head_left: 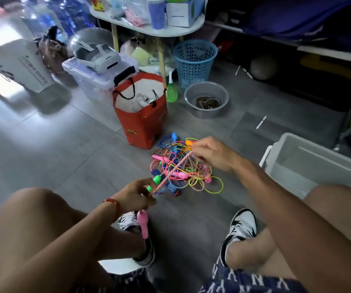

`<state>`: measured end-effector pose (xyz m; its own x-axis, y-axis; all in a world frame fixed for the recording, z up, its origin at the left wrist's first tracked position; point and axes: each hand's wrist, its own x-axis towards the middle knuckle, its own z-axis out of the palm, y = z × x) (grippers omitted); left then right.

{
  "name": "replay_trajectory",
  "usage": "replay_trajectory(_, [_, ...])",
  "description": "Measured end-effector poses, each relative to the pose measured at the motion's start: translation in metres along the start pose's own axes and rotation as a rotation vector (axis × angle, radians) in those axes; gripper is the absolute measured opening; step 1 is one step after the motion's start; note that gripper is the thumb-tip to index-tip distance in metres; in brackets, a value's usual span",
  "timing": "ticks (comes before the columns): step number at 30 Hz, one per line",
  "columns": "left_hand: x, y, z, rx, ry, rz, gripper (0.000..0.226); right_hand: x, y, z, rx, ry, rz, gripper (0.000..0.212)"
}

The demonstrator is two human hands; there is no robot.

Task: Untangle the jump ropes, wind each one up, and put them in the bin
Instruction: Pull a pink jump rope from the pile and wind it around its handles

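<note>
Now the pink braided rope (171, 173) is strung taut between both hands, running from low near the left knee up and across the top of the tangle of ropes (183, 168) on the floor. That tangle is a loose knot of thin cords in yellow, pink and blue with plastic handles poking out of it, and it sits just in front of the red bag (143, 121).

Left hand (137, 197), its grip is curled round the braided rope right where it leaves the pink handle (143, 224), and that handle dangles below the fist. Right hand (211, 154) pinches the same rope higher up, over the far side of the pile.

By the look of it this rope is light, limp and a little rough, so it should hold in a pinch without slipping; the smooth plastic cords underneath look slicker and springier, likely to snag in loops. Best hold is probably the hard handle, then feed the cord out hand over hand, not yanking, since a hard pull may tighten the knot.

White bin (309, 166) waits at the right, beside the right leg, with no rope visible inside it.
</note>
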<state>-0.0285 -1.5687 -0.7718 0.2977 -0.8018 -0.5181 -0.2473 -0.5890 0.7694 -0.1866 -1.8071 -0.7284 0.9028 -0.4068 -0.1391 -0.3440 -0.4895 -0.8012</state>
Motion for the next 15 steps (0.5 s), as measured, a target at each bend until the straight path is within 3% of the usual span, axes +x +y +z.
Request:
replay_trajectory(2, [0.005,0.015,0.014,-0.100,-0.035,0.070,0.028,-0.007,-0.025,0.004,-0.169,-0.069,-0.098,0.028])
replay_trajectory(4, [0.006,0.037,0.027,-0.215,-0.022,0.203,0.017,-0.007,-0.028,0.016,-0.319,-0.112,-0.136,0.036])
replay_trajectory(7, [0.007,0.050,0.030,-0.260,0.064,0.304,0.028,-0.004,0.008,0.022,-0.361,-0.116,-0.005,0.051])
replay_trajectory(10, [0.018,0.032,0.009,-0.241,0.241,0.231,0.038,-0.016,0.064,0.011,-0.264,-0.092,0.266,0.054])
replay_trajectory(12, [0.029,0.014,-0.005,-0.018,0.338,0.098,0.031,-0.027,0.087,0.007,-0.398,-0.147,0.370,0.047])
replay_trajectory(15, [0.041,-0.006,-0.004,0.277,0.316,-0.101,0.028,-0.028,0.083,0.005,-0.456,-0.131,0.336,0.037])
